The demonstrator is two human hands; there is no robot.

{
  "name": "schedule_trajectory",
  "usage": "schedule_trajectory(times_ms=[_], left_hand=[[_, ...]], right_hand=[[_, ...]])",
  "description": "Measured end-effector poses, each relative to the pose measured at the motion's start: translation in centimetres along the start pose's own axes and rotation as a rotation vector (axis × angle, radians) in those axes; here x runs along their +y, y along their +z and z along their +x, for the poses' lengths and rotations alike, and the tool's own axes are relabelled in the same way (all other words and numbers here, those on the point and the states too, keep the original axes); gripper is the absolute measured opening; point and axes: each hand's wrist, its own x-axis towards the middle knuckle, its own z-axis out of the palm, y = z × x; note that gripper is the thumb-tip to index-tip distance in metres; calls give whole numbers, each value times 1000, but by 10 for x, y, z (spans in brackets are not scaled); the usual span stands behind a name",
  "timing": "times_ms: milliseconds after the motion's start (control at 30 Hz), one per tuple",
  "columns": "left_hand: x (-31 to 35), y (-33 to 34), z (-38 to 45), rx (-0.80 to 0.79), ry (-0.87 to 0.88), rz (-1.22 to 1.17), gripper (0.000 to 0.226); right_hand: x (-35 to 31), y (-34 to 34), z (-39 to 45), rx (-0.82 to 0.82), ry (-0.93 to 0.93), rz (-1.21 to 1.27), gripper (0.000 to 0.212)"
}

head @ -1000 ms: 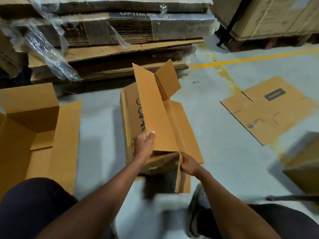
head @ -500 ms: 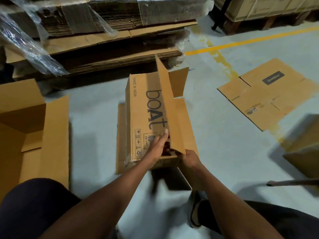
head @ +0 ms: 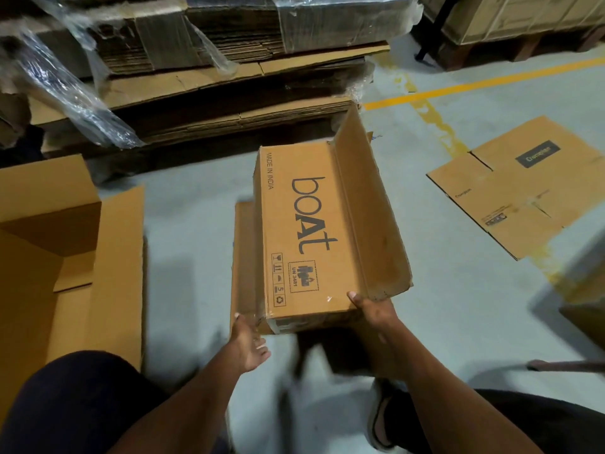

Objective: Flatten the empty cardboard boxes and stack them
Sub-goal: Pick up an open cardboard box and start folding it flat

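1. Since the earlier frame, the left hand (head: 248, 347) has been taken off the boat box (head: 301, 231) and is held open below its near corner.
2. That box's near edge is gripped by the right hand (head: 373, 311), above the floor (head: 190, 257).

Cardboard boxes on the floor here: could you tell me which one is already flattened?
The Crompton-labelled box at right lies flat; the boAt box and left box remain three-dimensional.
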Motion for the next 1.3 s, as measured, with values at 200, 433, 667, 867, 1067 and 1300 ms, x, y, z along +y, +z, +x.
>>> schedule_trajectory(times_ms=[200,433,667,867,1067,1300], left_hand=[[-4,9,-12,-187,231,-97,86],[-5,5,-32,49,733,175,49],[26,27,-39,-202,1200,1083,98],[55,13,-26,-321,1136,1301,125],[99,6,-23,-449,1142,1295,121],[163,6,10,-317,1138,1563,95]], right_hand=[[-5,3,-1,-1,8,-35,72],[-13,8,-8,8,37,-53,74],[-15,7,-12,-5,42,-104,72],[-20,7,-7,-15,88,-81,77],[-18,2,2,-24,85,-61,75],[-13,-6,6,-124,161,-80,72]])
